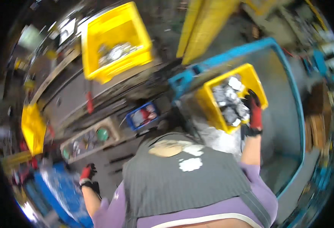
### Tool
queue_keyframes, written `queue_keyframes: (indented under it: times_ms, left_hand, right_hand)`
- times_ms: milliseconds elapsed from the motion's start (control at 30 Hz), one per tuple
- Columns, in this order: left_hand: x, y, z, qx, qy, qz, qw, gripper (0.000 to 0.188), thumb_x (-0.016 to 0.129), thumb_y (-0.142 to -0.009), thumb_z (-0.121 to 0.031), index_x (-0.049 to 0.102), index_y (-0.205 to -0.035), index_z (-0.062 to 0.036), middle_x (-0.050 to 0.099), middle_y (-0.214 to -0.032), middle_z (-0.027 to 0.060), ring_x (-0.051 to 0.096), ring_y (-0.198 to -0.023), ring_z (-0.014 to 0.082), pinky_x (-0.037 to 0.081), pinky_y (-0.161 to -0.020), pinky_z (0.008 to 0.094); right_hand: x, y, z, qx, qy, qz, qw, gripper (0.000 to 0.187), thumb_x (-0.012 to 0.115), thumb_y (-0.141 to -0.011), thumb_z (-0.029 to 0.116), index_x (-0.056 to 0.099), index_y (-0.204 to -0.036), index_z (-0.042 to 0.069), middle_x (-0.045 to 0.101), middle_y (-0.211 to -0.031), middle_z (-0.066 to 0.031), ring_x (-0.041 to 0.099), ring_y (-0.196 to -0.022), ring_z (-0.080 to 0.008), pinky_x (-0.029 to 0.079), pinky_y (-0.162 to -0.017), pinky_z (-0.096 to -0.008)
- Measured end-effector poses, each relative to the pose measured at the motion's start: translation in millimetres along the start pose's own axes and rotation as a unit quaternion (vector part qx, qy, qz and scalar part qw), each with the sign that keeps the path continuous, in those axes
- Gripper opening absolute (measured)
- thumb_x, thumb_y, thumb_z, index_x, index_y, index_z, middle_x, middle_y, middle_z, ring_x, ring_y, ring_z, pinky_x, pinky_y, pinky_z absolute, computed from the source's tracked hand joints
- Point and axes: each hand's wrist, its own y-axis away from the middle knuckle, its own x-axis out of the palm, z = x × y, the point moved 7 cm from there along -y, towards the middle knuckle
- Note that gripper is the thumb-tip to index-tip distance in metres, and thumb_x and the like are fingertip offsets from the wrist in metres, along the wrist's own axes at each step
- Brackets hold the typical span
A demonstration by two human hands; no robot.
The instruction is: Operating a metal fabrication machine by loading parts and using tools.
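Observation:
My right hand (255,109), in a red and black glove, reaches over the near edge of a yellow bin (259,85). Its dark fingertips are among or just above silvery metal parts (229,97) in the bin; blur hides whether they grip anything. The bin sits tilted inside a large blue-rimmed tub (294,89), beside crumpled clear plastic sheeting (222,141). Off to the left, my left hand (88,173), gloved the same way, hangs over the bench side with fingers loosely bent and apart. Nothing shows in it.
Another yellow bin (93,57) with metal parts stands on the workbench (66,93). Nearer are a small blue box (153,117), a wooden tray (115,131) and a red-handled tool (90,102). A yellow post (203,30) rises behind the tub; wooden crates (318,129) stand right.

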Motion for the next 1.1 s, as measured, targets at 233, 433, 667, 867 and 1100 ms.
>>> queue_keyframes:
  times_ms: [233, 433, 667, 867, 1100]
  left_hand:
    - [295.1, 110.8, -280.8, 0.444, -0.259, 0.12, 0.849, 0.041, 0.061, -0.077, -0.016, 0.05, -0.115, -0.0017, 0.054, -0.111, 0.0175, 0.051, -0.104, 0.0291, 0.04, -0.088, 0.0328]
    - [426.1, 200.8, -359.8, 0.55, -0.39, 0.188, 0.715, 0.049, 0.065, -0.073, -0.021, 0.049, -0.117, -0.0052, 0.051, -0.112, 0.0184, 0.05, -0.104, 0.0341, 0.04, -0.087, 0.0369]
    - [431.7, 173.1, -329.4, 0.477, -0.439, 0.203, 0.734, 0.043, 0.064, -0.074, -0.02, 0.053, -0.114, -0.0082, 0.055, -0.106, 0.0155, 0.055, -0.096, 0.0308, 0.044, -0.08, 0.0354]
    - [413.6, 171.1, -327.5, 0.441, -0.399, 0.151, 0.789, 0.038, 0.061, -0.076, -0.012, 0.052, -0.112, -0.004, 0.055, -0.107, 0.016, 0.053, -0.1, 0.0297, 0.042, -0.085, 0.0335]
    - [430.4, 184.8, -338.9, 0.456, -0.388, 0.155, 0.786, 0.036, 0.061, -0.076, -0.015, 0.053, -0.11, -0.0056, 0.056, -0.103, 0.0168, 0.054, -0.095, 0.0304, 0.043, -0.081, 0.0341]
  right_hand:
    - [-57.3, -105.8, -21.9, 0.06, -0.065, 0.024, 0.996, 0.033, 0.054, -0.084, 0.026, 0.056, -0.105, 0.001, 0.06, -0.092, -0.008, 0.056, -0.074, -0.015, 0.044, -0.067, -0.0257]
    - [-47.8, -184.0, -81.4, 0.02, 0.418, 0.157, 0.894, 0.04, 0.05, -0.083, 0.026, 0.051, -0.116, 0.004, 0.057, -0.109, -0.0129, 0.052, -0.102, -0.0247, 0.039, -0.088, -0.0325]
    - [-3.1, -219.6, -106.4, 0.001, 0.573, 0.204, 0.794, 0.059, 0.065, -0.064, 0.035, 0.051, -0.113, 0.005, 0.054, -0.114, -0.0182, 0.052, -0.105, -0.0324, 0.042, -0.089, -0.0391]
    - [6.6, -224.7, -113.2, -0.044, 0.634, 0.187, 0.749, 0.059, 0.07, -0.06, 0.044, 0.057, -0.102, 0.005, 0.058, -0.103, -0.0183, 0.057, -0.094, -0.0335, 0.045, -0.081, -0.0413]
    - [-18.9, -224.8, -130.8, -0.094, 0.611, 0.098, 0.78, 0.025, 0.058, -0.074, 0.025, 0.061, -0.092, 0.008, 0.054, -0.102, -0.0194, 0.057, -0.089, -0.0349, 0.046, -0.076, -0.0415]
